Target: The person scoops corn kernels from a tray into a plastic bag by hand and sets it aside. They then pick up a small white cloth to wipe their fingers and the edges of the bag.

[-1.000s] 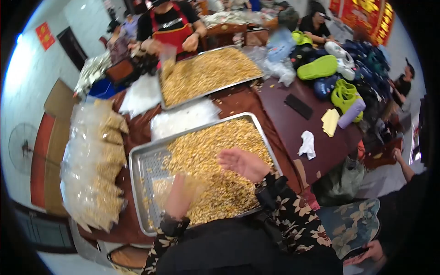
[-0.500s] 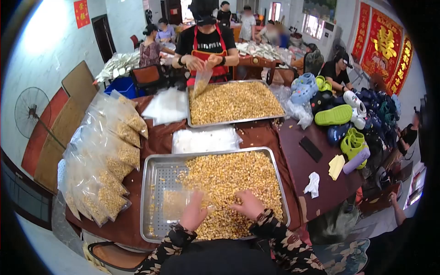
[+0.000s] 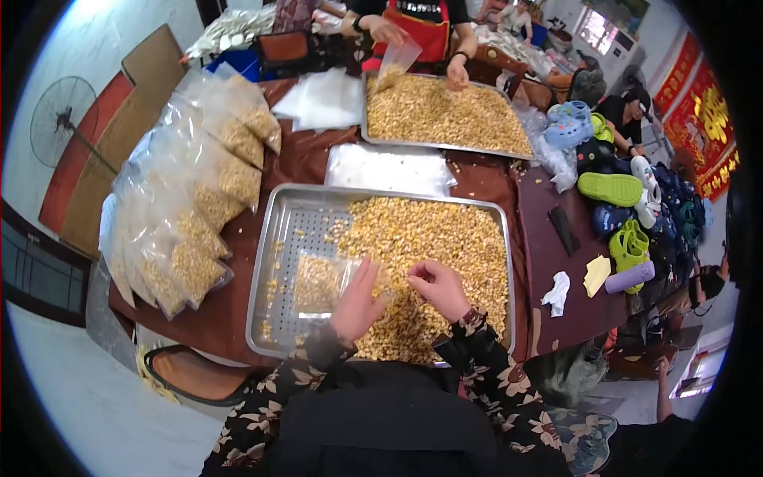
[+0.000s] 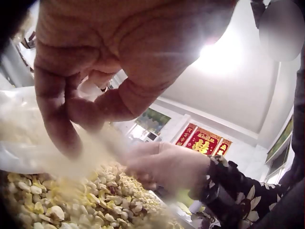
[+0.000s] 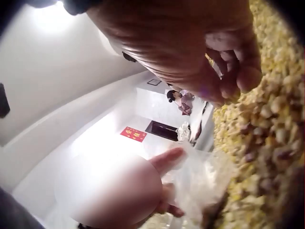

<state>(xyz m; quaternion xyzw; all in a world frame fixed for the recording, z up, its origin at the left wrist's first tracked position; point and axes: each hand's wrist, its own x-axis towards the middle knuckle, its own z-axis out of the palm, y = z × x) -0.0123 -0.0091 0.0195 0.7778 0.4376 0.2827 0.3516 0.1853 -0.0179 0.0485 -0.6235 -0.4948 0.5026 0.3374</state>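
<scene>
A steel tray (image 3: 262, 312) with a perforated bottom holds a broad heap of yellow-and-white, corn-like kernels (image 3: 445, 226). Over its left half lies a clear plastic bag (image 3: 316, 286), its lower end filled with kernels. My left hand (image 3: 359, 306) pinches the bag's mouth between thumb and fingers, clearest in the left wrist view. Just right of that mouth is my right hand (image 3: 441, 290), fingers curled and tips drawn together. In the right wrist view its fingertips (image 5: 249, 78) are close over the kernels; I cannot tell whether any are between them.
Filled bags (image 3: 195, 230) lean in a row on the left. Flat empty bags (image 3: 389, 168) lie beyond my tray. Behind them a person fills a bag (image 3: 395, 60) at a second tray (image 3: 445, 145). Shoes (image 3: 610, 188), a dark phone-like slab (image 3: 563, 230) and crumpled tissue (image 3: 556, 292) are right.
My right hand has gone from spread, palm showing, to curled fingers over the kernels beside the bag's mouth. My left hand stays at the bag. The head view has shifted.
</scene>
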